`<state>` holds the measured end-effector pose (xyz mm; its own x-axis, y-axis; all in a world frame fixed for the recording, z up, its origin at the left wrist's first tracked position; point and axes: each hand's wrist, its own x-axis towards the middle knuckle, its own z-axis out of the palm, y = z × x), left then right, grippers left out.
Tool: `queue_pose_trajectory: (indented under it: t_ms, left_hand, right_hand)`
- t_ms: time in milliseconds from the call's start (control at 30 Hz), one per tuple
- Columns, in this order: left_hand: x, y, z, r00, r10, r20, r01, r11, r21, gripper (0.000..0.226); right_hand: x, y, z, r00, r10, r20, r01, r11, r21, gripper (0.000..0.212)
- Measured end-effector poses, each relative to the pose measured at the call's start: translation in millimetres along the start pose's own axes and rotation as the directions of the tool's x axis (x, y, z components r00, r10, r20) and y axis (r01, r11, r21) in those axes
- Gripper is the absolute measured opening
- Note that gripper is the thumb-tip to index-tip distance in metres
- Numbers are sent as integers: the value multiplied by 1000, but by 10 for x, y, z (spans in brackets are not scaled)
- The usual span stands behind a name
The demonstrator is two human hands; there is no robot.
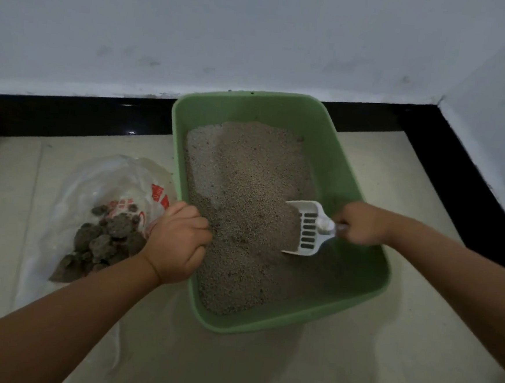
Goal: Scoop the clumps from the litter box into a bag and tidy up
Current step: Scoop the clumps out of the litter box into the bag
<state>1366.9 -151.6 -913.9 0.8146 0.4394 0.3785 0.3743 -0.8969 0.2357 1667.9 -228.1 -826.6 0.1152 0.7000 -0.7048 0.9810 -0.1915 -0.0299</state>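
A green litter box [332,155] sits on the floor, filled with grey-brown litter [245,190]. My right hand [362,223] is closed on the handle of a white slotted scoop [307,227], whose blade rests in the litter near the box's right wall. My left hand [177,243] grips the box's left rim. Left of the box lies a clear plastic bag [103,185] with red print, holding several dark clumps [105,240].
A white wall [257,40] with a black skirting strip [70,116] runs behind the box and turns a corner at the right [459,153]. Pale floor tiles [352,365] spread in front and to both sides. A few litter grains lie near the box's left edge.
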Motion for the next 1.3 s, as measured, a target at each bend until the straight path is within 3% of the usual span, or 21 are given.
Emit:
queue_pose_trajectory:
  t_ms: [233,400,733,967,1133,1200,1300]
  left_hand:
    - [-23,12,34,998,-52,-22,51,998,-48,26]
    - [-39,9,38,997,-66,-39,62,994,-89,27]
    - [-102,67,17,988,-149,-52,143,986,-90,23]
    - [-117,56,43,984,-163,-75,157,984,-80,25]
    - [-124,46,43,985,-155,-80,149,986,-71,25]
    - [-119,46,44,985,-153,-81,147,987,-68,25]
    - [-118,43,51,985,-146,-90,141,988,-62,26]
  right_hand:
    - [267,-751,581,984,-141,-105,161,961,223,38]
    - [462,-912,780,980,-35,-198,136,841,524,18]
    - [516,-1147,667,914,112,-390,257,585,769,27]
    - [322,-774,569,854,267,-447,242,557,795,42]
    - [138,-446,554,860,253,-443,239,566,789,28]
    - [51,-398,576,863,219,-456,241,615,751,25]
    - [-51,-429,663,829,222,-513,299,600,742,20]
